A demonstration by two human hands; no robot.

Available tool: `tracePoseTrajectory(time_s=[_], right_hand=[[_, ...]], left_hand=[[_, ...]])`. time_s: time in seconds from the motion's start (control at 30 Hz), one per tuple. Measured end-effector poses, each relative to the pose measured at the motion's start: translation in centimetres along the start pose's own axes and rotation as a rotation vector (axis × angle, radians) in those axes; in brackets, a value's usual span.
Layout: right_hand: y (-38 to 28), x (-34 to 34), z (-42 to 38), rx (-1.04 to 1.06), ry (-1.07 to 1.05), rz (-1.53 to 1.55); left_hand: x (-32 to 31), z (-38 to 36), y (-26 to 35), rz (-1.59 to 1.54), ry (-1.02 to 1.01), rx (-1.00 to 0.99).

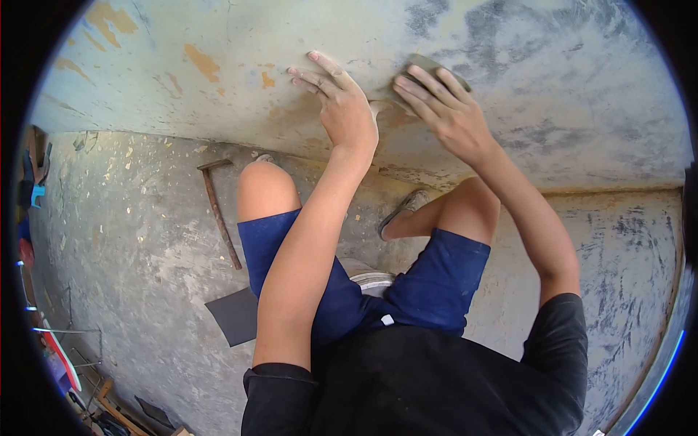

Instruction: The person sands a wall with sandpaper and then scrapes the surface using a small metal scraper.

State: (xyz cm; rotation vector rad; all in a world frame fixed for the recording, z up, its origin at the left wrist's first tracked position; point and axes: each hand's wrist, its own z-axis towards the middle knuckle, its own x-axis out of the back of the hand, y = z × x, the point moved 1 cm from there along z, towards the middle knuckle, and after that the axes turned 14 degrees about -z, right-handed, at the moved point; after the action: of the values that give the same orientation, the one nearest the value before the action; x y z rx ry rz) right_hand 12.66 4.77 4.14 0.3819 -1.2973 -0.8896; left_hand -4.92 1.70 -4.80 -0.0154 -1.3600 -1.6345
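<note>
Against the pale, patchy wall (240,102), my left hand (340,105) rests with its fingers stretched apart and dusty. It holds nothing. To its right, my right hand (452,116) presses a grey-green piece of sandpaper (464,81) to the wall, its fingers laid over the piece. Most of the sandpaper is hidden under the fingers; its edges show above and beside them. The wall has orange-brown patches on the left and dark smudges on the right.
A hammer (218,207) with a long wooden handle lies on the worn concrete floor (138,240) by my knee. A dark square sheet (234,317) lies partly behind my left arm. At the far left are cluttered items and a thin metal frame (87,332).
</note>
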Motion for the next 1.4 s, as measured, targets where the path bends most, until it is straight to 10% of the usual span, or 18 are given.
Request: tracePoseTrajectory(time_s=[1.4], right_hand=[[-1.5,-1.4,0.8,-0.081,0.064,0.052]], left_hand=[[-0.4,-0.1,-0.5,0.066,0.057,-0.083]])
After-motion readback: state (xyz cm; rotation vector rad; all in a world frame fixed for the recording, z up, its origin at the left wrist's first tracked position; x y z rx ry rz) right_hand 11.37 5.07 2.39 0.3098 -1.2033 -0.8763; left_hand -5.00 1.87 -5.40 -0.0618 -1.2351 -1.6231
